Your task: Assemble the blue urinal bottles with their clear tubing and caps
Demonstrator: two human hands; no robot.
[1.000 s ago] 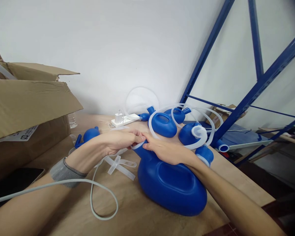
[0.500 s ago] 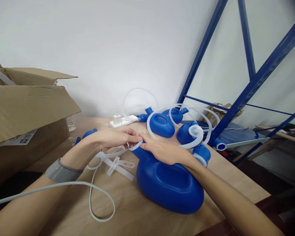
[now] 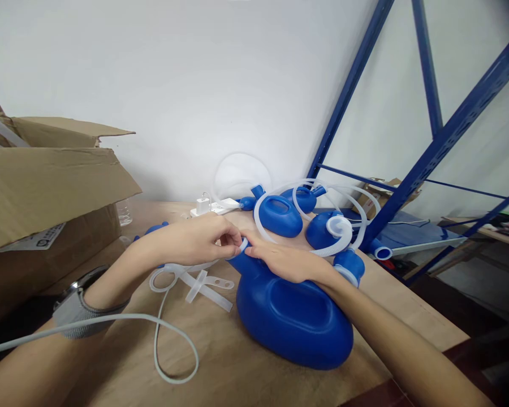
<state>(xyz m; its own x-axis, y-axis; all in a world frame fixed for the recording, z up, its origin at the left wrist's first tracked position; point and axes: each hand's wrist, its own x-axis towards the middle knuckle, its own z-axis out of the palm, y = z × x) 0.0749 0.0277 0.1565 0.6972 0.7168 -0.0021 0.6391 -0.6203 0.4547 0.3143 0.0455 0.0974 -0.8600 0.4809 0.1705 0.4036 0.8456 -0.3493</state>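
Observation:
A large blue plastic urinal bottle [image 3: 275, 333] lies on the brown tabletop in front of me, its neck pointing up and left. A whitish ring [image 3: 244, 245] shows at its mouth. My left hand [image 3: 195, 237] is closed at the mouth, thumb and fingers pinching the ring's edge. Over the neck and upper side of the bottle lies my right hand [image 3: 280, 261], gripping it, with the thumb close to the ring; some of its fingers are hidden. Translucent plastic straps [image 3: 207, 295] lie left of the bottle.
More blue bottles [image 3: 280, 217] with pale hoses [image 3: 333, 249] crowd the back right. A power strip [image 3: 224, 207] sits near the wall. On the left stands a cardboard box [image 3: 63, 181]; a white cable [image 3: 190, 345] loops in front. Blue shelf framing [image 3: 424, 150] rises at right.
My left hand has rolled over at the mouth, its back now turned upward and its wrist shifted left, showing the watch. My right hand and the bottle stay nearly still.

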